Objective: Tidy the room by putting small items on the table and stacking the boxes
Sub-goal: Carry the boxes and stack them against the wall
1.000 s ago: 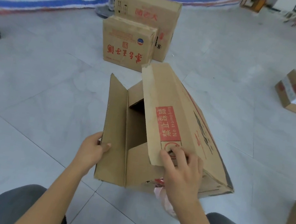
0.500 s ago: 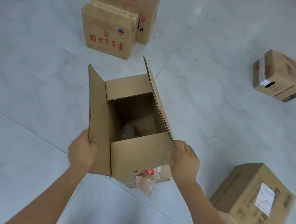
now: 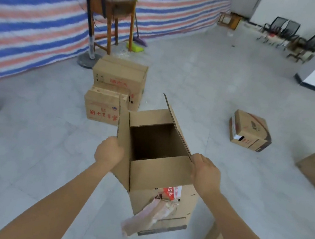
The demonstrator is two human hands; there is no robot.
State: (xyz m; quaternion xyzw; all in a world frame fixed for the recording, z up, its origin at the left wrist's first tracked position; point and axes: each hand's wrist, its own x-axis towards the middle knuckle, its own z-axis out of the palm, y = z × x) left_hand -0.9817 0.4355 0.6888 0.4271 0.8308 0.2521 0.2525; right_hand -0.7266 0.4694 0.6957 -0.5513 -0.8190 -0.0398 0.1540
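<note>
Held: open brown cardboard box (image 3: 165, 173), upright btw both hands, mouth up, long axis vertical. L hand (image 3: 109, 151) fingers curled round left flap; R hand (image 3: 206, 171) fingers pinch right flap edge. Two closed brown cartons (image 3: 113, 94) sit ahead-left on floor, L hand nearer; prob. next stop.

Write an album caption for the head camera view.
Left hand and right hand grip the flaps of an open box, other boxes scattered on the floor.
</note>
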